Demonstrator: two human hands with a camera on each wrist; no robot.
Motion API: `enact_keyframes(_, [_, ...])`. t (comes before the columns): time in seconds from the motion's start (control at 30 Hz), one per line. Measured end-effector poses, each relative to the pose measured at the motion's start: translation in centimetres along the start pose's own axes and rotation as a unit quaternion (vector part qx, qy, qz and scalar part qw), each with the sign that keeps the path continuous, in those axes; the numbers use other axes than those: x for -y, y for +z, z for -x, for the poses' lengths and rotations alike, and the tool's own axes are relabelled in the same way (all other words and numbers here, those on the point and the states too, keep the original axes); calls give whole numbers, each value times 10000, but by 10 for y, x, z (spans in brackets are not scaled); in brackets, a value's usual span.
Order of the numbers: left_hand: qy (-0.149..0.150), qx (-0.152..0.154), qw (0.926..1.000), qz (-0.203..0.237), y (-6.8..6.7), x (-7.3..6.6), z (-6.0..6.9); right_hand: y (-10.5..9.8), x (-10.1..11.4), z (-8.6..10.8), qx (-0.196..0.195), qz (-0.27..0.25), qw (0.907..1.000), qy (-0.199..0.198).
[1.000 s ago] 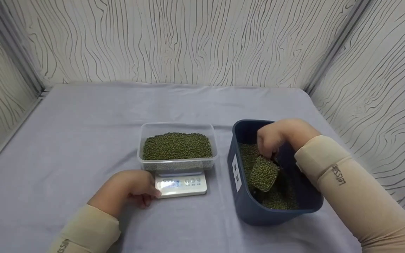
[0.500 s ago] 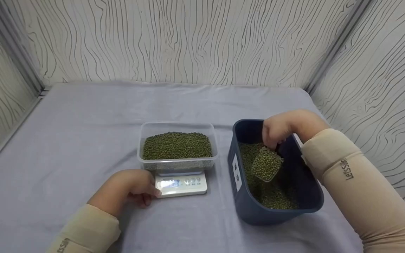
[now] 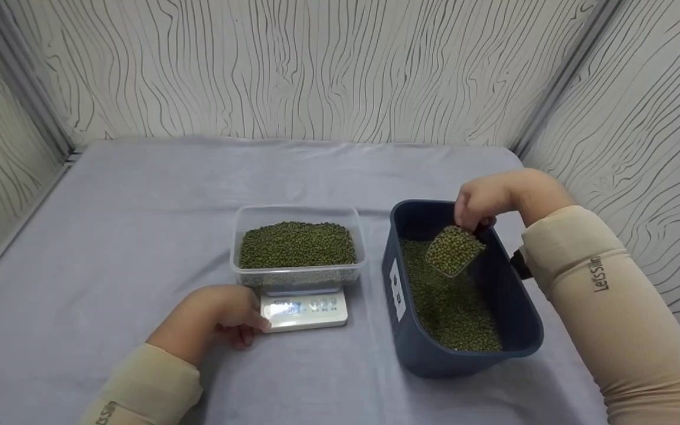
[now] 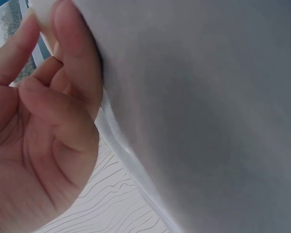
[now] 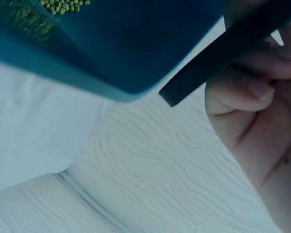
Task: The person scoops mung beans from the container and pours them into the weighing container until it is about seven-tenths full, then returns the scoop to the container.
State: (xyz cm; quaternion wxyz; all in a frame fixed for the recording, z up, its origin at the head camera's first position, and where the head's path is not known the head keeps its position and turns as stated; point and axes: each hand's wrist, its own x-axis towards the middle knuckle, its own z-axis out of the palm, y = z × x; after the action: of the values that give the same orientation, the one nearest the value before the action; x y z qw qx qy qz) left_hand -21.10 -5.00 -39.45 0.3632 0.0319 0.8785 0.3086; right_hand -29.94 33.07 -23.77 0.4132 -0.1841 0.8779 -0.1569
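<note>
My right hand [image 3: 484,200] grips the dark handle [image 5: 208,60] of a clear scoop [image 3: 453,251] heaped with green mung beans. The scoop is tilted over the far part of a deep blue bin [image 3: 464,357], above the mung beans [image 3: 464,324] inside it. At the left, my left hand [image 3: 231,310] pinches the near left corner of a white digital kitchen scale [image 3: 307,319] between thumb and fingers; the left wrist view shows its fingers [image 4: 77,48] curled at the scale's edge. On the scale stands a clear plastic box [image 3: 298,277] of mung beans, covering its back part.
A pale cloth [image 3: 139,195] with soft creases covers the table. Panels with a wood-grain pattern [image 3: 293,71] enclose the back and both sides. The blue bin stands a short way right of the scale, with a white label [image 3: 397,289] on its left wall.
My right hand has lifted the full scoop up and away toward the back right of the bin, baring more beans below. My left hand, the scale and the box have stayed put.
</note>
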Motion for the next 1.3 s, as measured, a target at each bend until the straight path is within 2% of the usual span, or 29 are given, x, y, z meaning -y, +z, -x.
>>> enact_keyframes(0.2, [-31,-1,10000,59,0,0,0,-5,-16,5,-4,-568,9983,161])
enact_keyframes(0.47, [-21,6,10000,9,0,-1,0,-6,-35,9,-266,-1115,9901,812])
enact_keyframes(0.87, [-29,18,10000,2,0,-1,-1,-5,-41,9,-607,-1252,9861,905])
enact_keyframes(1.3, [-100,-6,9998,159,1,0,-4,-6,-39,7,-632,-1373,9841,933])
